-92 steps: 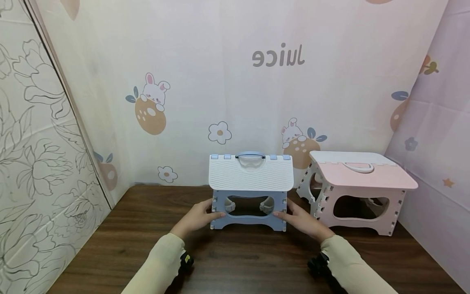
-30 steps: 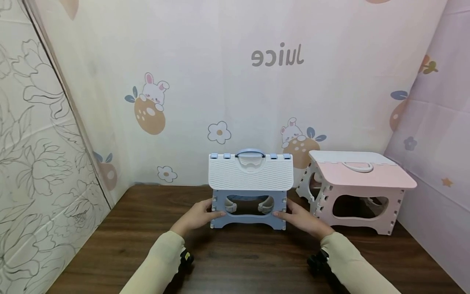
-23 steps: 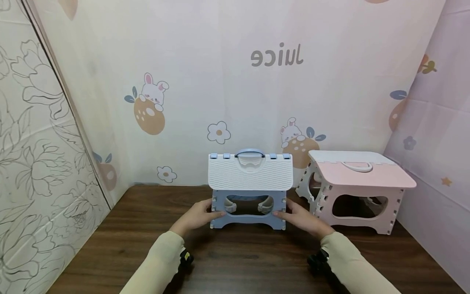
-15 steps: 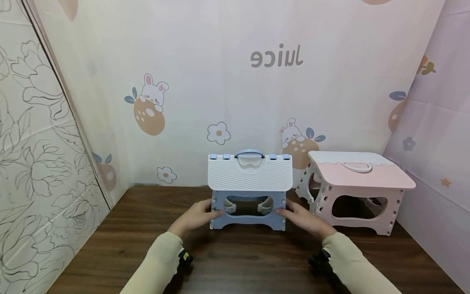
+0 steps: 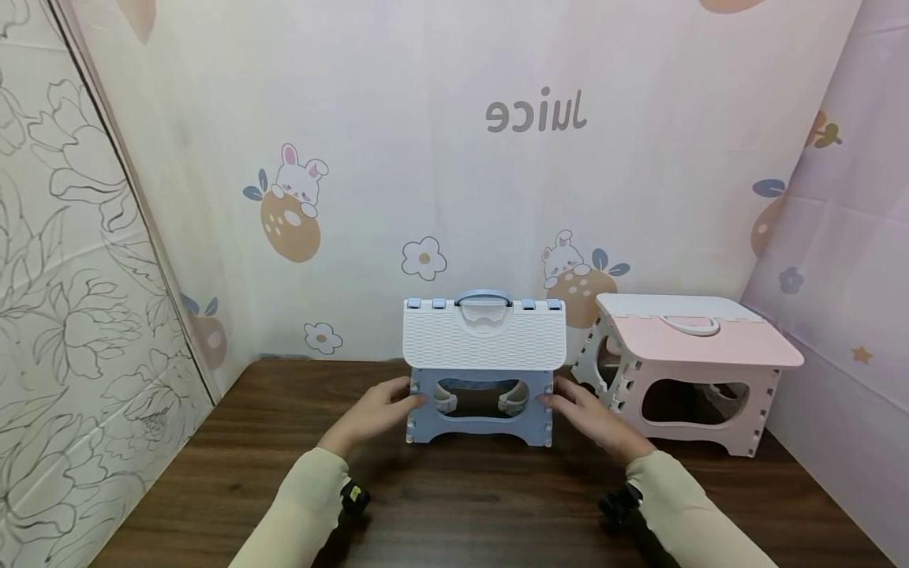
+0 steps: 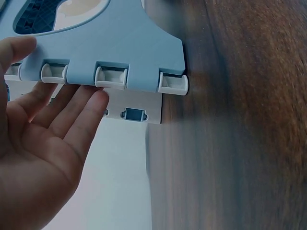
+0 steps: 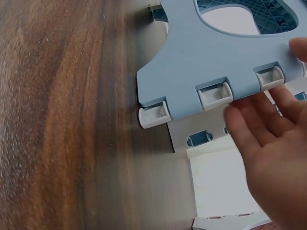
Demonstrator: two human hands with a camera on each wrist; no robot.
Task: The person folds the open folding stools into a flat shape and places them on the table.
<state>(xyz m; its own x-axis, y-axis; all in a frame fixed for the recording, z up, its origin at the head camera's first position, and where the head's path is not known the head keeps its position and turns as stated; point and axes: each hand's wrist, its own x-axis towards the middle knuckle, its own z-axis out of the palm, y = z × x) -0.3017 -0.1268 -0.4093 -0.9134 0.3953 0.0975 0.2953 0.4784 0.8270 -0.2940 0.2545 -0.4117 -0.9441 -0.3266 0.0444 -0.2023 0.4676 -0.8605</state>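
Observation:
A blue-and-white folding stool [image 5: 484,339] stands unfolded on the table, its blue handle raised along the top. My left hand [image 5: 372,414] holds the blue leg panel's left edge, thumb on the front and fingers behind the hinges. At the opposite edge, my right hand [image 5: 592,418] holds the panel the same way. Both wrist views show the thumb against the blue panel [image 6: 120,38] and the fingers beneath its white hinge pieces [image 7: 216,96]. Some fingertips are hidden behind the panel.
A pink-and-white folding stool [image 5: 710,347] stands unfolded to the right, close to my right hand. The dark wooden table [image 5: 454,505] reaches back to a printed curtain [image 5: 355,197]. Side curtains [image 5: 71,315] border the left and right.
Both thumbs have slid up and outward toward the edges of the blue panel, and the hands have drawn slightly apart. The blue-and-white stool stays in place.

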